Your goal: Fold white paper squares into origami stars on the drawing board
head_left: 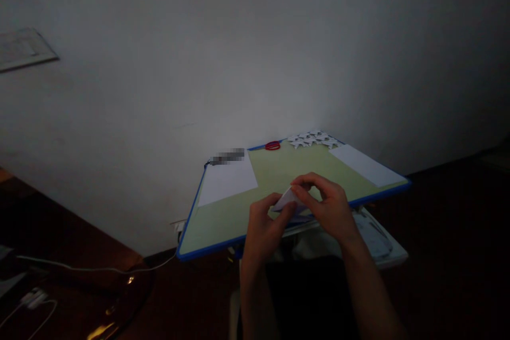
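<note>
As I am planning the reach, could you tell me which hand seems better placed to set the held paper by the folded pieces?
Probably the right hand: it pinches the top of the held paper and is nearer the folded pieces; the left hand grips lower and lies farther away.

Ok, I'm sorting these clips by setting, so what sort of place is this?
Probably a small craft corner in a home: a green-topped desk against a pale wall, with red-handled scissors and a cluster of folded paper shapes on it.
</note>
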Action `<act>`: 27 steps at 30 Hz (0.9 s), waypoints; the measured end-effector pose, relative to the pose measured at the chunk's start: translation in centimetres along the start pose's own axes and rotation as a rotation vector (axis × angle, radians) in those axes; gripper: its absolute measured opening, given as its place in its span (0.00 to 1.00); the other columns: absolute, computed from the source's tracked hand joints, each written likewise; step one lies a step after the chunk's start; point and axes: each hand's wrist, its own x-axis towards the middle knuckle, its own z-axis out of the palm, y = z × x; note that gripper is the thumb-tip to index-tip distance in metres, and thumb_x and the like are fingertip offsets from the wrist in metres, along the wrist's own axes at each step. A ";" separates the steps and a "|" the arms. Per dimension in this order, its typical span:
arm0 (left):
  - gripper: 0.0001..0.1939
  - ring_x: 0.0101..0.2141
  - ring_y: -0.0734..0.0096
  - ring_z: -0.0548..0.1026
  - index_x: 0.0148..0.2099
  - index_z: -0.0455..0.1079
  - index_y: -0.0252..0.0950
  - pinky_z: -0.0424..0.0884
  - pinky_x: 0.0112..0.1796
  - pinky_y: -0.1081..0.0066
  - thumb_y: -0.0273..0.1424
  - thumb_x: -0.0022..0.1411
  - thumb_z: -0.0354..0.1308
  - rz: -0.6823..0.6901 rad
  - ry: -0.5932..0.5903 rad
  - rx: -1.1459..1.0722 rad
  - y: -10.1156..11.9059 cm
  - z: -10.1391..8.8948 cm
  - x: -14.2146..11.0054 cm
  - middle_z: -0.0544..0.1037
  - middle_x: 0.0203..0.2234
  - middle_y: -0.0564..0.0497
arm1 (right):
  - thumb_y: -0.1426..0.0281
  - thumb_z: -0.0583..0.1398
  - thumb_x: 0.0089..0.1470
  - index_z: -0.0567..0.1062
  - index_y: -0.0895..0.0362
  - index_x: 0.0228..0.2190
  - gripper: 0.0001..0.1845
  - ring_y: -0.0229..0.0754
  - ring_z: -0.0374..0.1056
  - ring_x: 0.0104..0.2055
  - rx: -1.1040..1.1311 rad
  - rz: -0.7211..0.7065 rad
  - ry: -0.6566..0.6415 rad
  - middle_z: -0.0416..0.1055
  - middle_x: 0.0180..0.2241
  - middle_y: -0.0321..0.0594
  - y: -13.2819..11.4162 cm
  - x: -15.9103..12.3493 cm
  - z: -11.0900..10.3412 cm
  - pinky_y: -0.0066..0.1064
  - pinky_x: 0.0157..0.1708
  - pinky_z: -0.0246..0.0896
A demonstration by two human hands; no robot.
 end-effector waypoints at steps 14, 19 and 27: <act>0.12 0.32 0.67 0.73 0.35 0.78 0.34 0.66 0.36 0.72 0.38 0.63 0.61 0.002 0.011 -0.004 0.1 0.0 -0.1 0.79 0.27 0.52 | 0.67 0.63 0.59 0.78 0.55 0.35 0.04 0.42 0.69 0.36 0.054 0.023 0.018 0.75 0.32 0.38 0.2 0.0 0.0 0.33 0.38 0.65; 0.11 0.36 0.65 0.77 0.37 0.78 0.35 0.69 0.41 0.70 0.36 0.66 0.59 0.046 0.054 -0.077 0.0 -0.4 -0.1 0.82 0.31 0.50 | 0.66 0.64 0.59 0.78 0.54 0.35 0.05 0.42 0.69 0.36 0.071 0.029 0.028 0.75 0.32 0.38 0.6 -0.1 -0.1 0.34 0.38 0.65; 0.09 0.37 0.66 0.77 0.37 0.77 0.35 0.69 0.42 0.69 0.35 0.66 0.60 0.063 0.083 -0.091 -0.2 -0.2 -0.2 0.81 0.32 0.49 | 0.66 0.64 0.60 0.78 0.54 0.35 0.04 0.42 0.68 0.36 0.091 0.021 0.005 0.74 0.33 0.37 0.5 -0.1 -0.1 0.33 0.38 0.64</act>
